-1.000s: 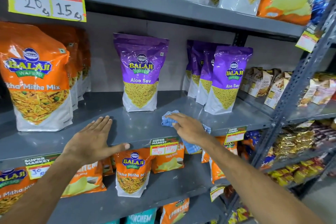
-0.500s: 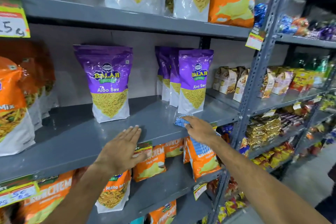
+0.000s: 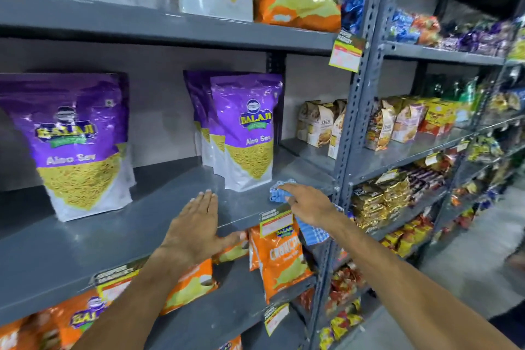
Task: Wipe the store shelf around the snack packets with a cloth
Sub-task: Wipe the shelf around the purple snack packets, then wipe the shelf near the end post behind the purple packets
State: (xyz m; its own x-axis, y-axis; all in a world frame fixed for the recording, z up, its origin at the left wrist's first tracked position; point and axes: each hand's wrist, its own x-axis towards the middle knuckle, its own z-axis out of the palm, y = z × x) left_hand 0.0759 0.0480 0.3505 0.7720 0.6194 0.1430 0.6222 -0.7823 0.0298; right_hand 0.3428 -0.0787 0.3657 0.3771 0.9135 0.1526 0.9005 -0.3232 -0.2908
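A grey metal shelf holds purple Aloo Sev packets: one stands alone at the left, and a row of them stands at the right. My right hand presses a blue checked cloth onto the shelf just in front of the right-hand row, near the shelf's right end; part of the cloth hangs over the front edge. My left hand lies flat and open on the shelf's front edge between the two packet groups, thumb curled under the lip.
A grey perforated upright post stands right of the cloth. Price tags hang on the shelf lip. Orange packets fill the shelf below, more packets sit on the shelf above, and boxed snacks lie further right.
My right hand has slid the cloth to the right along the shelf, from in front of the gap to in front of the right-hand packets. My view has swung right with it.
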